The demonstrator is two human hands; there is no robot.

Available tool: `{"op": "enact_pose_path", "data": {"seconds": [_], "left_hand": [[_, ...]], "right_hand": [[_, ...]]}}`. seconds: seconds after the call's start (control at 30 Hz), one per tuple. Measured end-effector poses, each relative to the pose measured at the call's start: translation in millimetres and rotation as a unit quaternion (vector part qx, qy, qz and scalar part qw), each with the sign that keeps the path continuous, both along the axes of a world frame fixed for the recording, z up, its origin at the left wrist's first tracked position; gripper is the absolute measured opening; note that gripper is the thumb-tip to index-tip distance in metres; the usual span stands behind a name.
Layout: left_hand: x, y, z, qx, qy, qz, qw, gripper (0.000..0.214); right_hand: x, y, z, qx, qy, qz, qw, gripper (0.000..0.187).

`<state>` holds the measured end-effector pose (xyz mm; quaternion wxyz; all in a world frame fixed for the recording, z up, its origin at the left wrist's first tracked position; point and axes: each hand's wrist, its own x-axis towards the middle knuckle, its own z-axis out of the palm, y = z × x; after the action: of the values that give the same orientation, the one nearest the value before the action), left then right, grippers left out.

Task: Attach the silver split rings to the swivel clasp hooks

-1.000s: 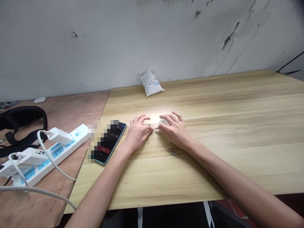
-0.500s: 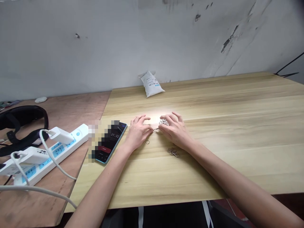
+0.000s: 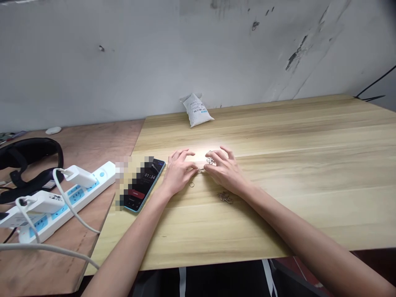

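Between the fingertips of both hands is a small, thin metal piece, too small to make out fully. My left hand pinches its left end with thumb and index finger, the other fingers curved above. From the other side my right hand closes thumb and fingertip on its right end, the remaining fingers raised. A pile of silvery metal rings lies just behind the right fingers, partly hidden by them. One loose ring rests on the table near my left thumb. Below my right wrist sits a small heap of metal clasps.
A phone with a running timer lies left of my left forearm on the wooden table. Farther left are a white power strip with plugs and cables, and a black headset. A white parcel bag stands near the wall.
Both hands keep nearly the same place and grip on the small metal piece, with only slight finger movement. The view has shifted a little, and the phone's timer has advanced.
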<state>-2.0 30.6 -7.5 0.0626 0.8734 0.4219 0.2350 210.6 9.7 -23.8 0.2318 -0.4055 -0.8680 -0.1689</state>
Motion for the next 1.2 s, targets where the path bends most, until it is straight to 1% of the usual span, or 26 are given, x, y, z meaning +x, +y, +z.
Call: {"op": "enact_pose_path", "data": {"seconds": [0.07,0.13,0.2,0.23,0.27,0.33,0.43,0.47,0.57,0.6,0.63,0.7,0.83,0.97,1.1,1.2], "left_hand": [[1.4,-1.0,1.0,-0.004,-0.038,0.021,0.999,0.010],[5.9,-3.2,0.9,-0.005,-0.092,0.064,0.994,0.008],[11.8,-5.6,-0.3,-0.014,-0.155,0.113,0.981,0.008],[14.3,-6.5,-1.0,-0.024,-0.183,0.126,0.975,0.008],[16.0,-6.9,-1.6,-0.037,-0.201,0.126,0.971,0.009],[16.1,-6.3,-1.7,-0.063,-0.203,0.097,0.972,0.010],[9.5,-3.0,1.0,-0.073,-0.147,0.040,0.986,0.009],[6.7,-1.8,2.4,-0.066,-0.129,0.029,0.989,0.012],[0.3,0.5,6.6,-0.041,-0.100,-0.011,0.994,0.030],[-0.8,0.7,7.8,-0.039,-0.095,-0.028,0.994,0.033],[-1.5,0.6,8.9,-0.043,-0.092,-0.044,0.994,0.033],[-2.1,0.0,10.5,-0.072,-0.099,-0.065,0.990,0.026],[-3.1,-0.5,12.2,-0.163,-0.153,-0.075,0.972,0.016],[-4.8,1.1,13.6,-0.217,-0.207,-0.064,0.952,0.020],[-6.6,2.0,13.9,-0.282,-0.183,-0.086,0.938,0.025],[-7.5,1.8,14.0,-0.304,-0.167,-0.087,0.934,0.025]], "right_hand": [[-1.3,-1.4,1.3,0.002,0.011,-0.001,1.000,0.017],[-4.6,-3.1,2.0,0.009,0.031,-0.007,0.999,0.018],[-8.0,-4.4,2.4,0.013,0.066,-0.013,0.998,0.019],[-9.1,-4.7,2.7,0.009,0.090,-0.016,0.996,0.019],[-9.5,-4.7,3.1,0.002,0.116,-0.021,0.993,0.019],[-7.8,-3.7,4.2,-0.020,0.168,-0.034,0.985,0.016],[-1.8,-1.0,5.2,-0.059,0.209,-0.039,0.975,0.012],[0.0,-0.1,5.1,-0.068,0.214,-0.035,0.974,0.012],[2.9,1.0,4.4,-0.087,0.214,-0.019,0.973,0.011],[3.2,0.9,4.4,-0.094,0.212,-0.011,0.973,0.011],[3.4,0.4,4.8,-0.102,0.211,-0.001,0.972,0.011],[3.9,-0.9,6.9,-0.122,0.215,0.023,0.969,0.011],[6.6,-3.5,13.2,-0.158,0.238,0.059,0.956,0.013],[8.6,-4.6,15.4,-0.181,0.241,0.079,0.950,0.013],[8.9,-4.5,13.5,-0.183,0.229,0.102,0.951,0.013],[9.4,-3.3,11.4,-0.168,0.218,0.106,0.956,0.013]]}}
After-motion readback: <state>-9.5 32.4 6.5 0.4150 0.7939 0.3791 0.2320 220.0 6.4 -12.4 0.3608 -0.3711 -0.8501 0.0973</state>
